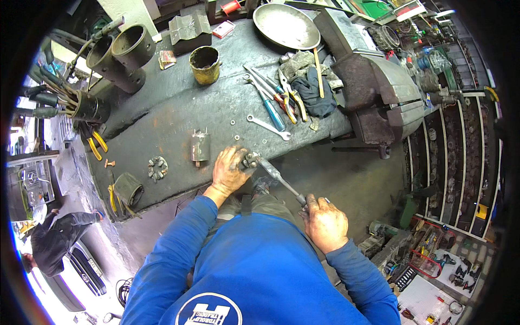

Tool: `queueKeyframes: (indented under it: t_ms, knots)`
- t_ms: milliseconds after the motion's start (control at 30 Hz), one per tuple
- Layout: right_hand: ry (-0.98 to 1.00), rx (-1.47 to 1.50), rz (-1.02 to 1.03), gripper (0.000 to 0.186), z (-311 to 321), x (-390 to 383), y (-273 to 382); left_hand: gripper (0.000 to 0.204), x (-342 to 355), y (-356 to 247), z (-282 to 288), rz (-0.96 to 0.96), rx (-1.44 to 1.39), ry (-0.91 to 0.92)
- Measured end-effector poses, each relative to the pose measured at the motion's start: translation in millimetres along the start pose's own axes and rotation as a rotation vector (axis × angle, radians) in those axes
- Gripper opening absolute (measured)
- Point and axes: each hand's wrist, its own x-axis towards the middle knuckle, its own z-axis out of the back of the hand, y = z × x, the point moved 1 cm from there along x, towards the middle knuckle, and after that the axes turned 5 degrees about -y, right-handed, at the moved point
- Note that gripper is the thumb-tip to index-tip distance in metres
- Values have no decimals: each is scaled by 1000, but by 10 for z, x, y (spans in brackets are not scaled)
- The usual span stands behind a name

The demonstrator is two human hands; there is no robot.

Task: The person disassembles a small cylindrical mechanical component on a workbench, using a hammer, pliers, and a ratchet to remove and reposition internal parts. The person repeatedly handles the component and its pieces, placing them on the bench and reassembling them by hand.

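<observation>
My left hand is closed round a small dark metal part at the bench's front edge. My right hand grips the handle of a ratchet wrench, whose head meets that part. Beyond my left hand, a metal cylinder with terminal studs stands on the bench. A combination spanner lies farther right, with small nuts beside it. A round part ringed with small blocks sits to the left. Where the wrench head fits on the part is too small to make out.
Screwdrivers, pliers and dark rags lie on the dark bench. A large vise is at the right end. A yellow tin and metal pan stand behind. Another person is at far left.
</observation>
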Motion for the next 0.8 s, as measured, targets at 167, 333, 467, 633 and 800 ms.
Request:
queueKeyframes:
  t_ms: [167,333,467,633,800]
  knots:
    - [-130,-92,84,47,43,37,-128,56,30,-49,7,3,12,-9]
    - [-23,-15,-11,48,-61,-23,-44,54,12,-66,-12,7,3,-67]
    - [-18,45,-53,48,-109,-54,-3,59,-9,-30,-39,-11,-3,-61]
    - [-76,-51,15,46,-29,-64,-3,60,-57,13,-67,-11,4,-38]
    - [-87,9,-69,47,26,-50,81,54,-63,33,-83,-70,16,-108]
